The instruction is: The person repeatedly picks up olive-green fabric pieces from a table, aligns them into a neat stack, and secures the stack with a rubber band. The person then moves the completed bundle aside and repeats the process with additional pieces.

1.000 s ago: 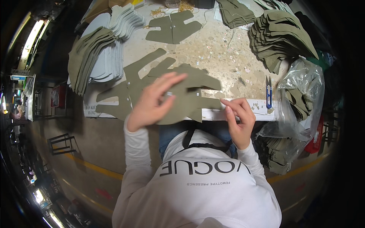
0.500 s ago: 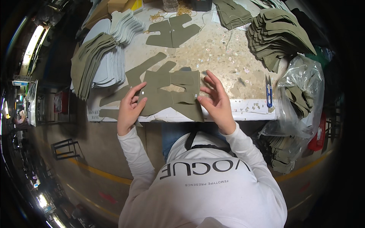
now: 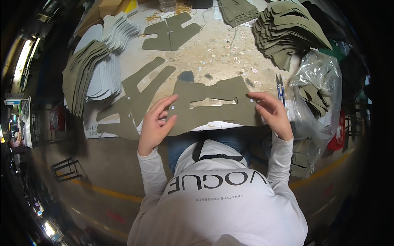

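Note:
Two flat olive-green cut fabric pieces lie together in front of me, a left piece [image 3: 186, 117] and a right piece [image 3: 240, 110]. Their strap-like arms meet or overlap around a gap in the middle. Each carries a small white sticker near its outer edge. At the left piece's outer edge, my left hand [image 3: 158, 125] rests its fingertips, thumb and fingers apart. My right hand [image 3: 274, 117] touches the right piece's outer edge, its index finger stretched out and thumb spread. Another olive pair [image 3: 133, 102] lies spread out to the left, partly hidden by my left hand.
A further olive pair [image 3: 170, 33] lies at the back. Stacks of olive [image 3: 84, 74] and pale pieces [image 3: 107, 76] stand left, and a tall olive stack [image 3: 287, 30] back right. Blue-handled snips [image 3: 280, 91] lie beside a clear plastic bag [image 3: 314, 82]. Small stickers litter the tabletop [image 3: 197, 61].
My hands have moved farther apart, the right one to the right. The two front pieces are spread wider, and the pair at left shows more. The whole view has shifted slightly.

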